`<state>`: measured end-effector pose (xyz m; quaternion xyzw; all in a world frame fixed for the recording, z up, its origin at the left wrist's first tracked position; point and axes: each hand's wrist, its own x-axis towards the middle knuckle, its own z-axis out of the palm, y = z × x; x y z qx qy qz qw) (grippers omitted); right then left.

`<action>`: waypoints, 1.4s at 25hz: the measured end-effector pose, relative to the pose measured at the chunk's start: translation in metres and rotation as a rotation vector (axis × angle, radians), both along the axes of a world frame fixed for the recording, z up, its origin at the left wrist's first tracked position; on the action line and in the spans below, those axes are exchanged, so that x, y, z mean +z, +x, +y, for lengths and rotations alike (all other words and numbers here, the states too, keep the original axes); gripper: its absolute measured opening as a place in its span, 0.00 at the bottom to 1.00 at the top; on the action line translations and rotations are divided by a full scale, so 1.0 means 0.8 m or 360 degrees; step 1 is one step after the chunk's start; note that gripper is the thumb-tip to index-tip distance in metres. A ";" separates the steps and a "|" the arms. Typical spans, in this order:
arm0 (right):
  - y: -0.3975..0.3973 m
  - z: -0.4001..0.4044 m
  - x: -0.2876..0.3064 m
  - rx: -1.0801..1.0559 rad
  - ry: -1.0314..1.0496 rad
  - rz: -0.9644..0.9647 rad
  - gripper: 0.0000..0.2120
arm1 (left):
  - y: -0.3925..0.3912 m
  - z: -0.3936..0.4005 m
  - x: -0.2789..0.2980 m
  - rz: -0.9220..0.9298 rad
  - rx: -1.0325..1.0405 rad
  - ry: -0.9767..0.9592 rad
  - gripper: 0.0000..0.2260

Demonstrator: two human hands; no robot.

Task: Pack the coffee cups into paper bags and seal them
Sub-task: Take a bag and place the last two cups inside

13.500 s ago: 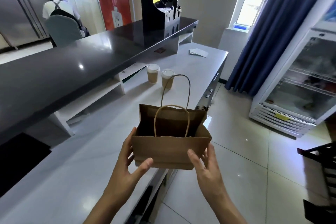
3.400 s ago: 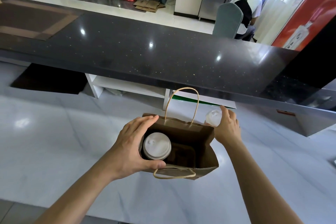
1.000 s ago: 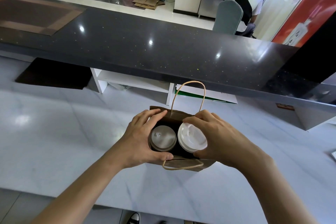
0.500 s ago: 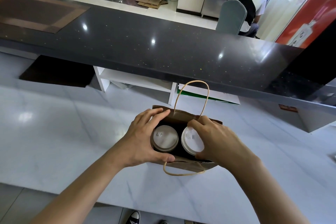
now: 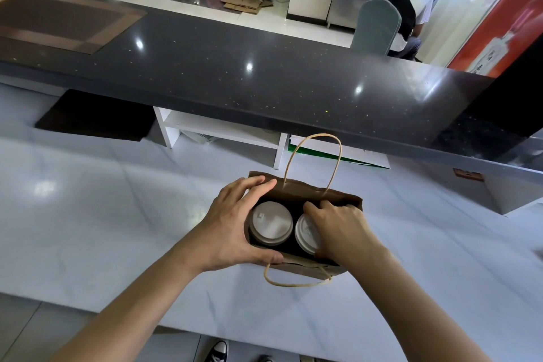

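Brown paper bag [image 5: 311,195] stood open on the pale counter [image 5: 117,214], two lidded cups inside, side by side. Left hand [image 5: 232,229] wrapped the bag's left end, fingers over the far rim, thumb on the near rim, gripping it. Left cup [image 5: 271,227] fully visible. Right hand [image 5: 338,229] was down in the bag, fingers curled around the right cup [image 5: 305,235] (lid half hidden). One handle [image 5: 316,161] upright, the other [image 5: 293,281] flopped forward. Dark bar top [image 5: 264,73] behind.

Brown bag [image 5: 338,198], white lids [image 5: 271,226], speckled black counter [image 5: 264,82].
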<state>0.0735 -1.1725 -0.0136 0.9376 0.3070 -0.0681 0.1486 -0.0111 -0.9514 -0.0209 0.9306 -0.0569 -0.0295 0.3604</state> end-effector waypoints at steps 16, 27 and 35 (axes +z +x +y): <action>0.007 0.003 -0.005 -0.0042 0.0012 0.0021 0.30 | -0.001 -0.004 -0.003 -0.0008 0.0040 -0.0131 0.52; -0.047 -0.071 0.002 -0.0592 0.1309 -0.0174 0.14 | -0.006 -0.008 -0.006 -0.0117 0.0168 -0.0090 0.45; -0.066 -0.074 -0.004 -0.0995 0.1823 0.0706 0.30 | -0.015 -0.012 -0.015 0.0090 0.0160 -0.0356 0.47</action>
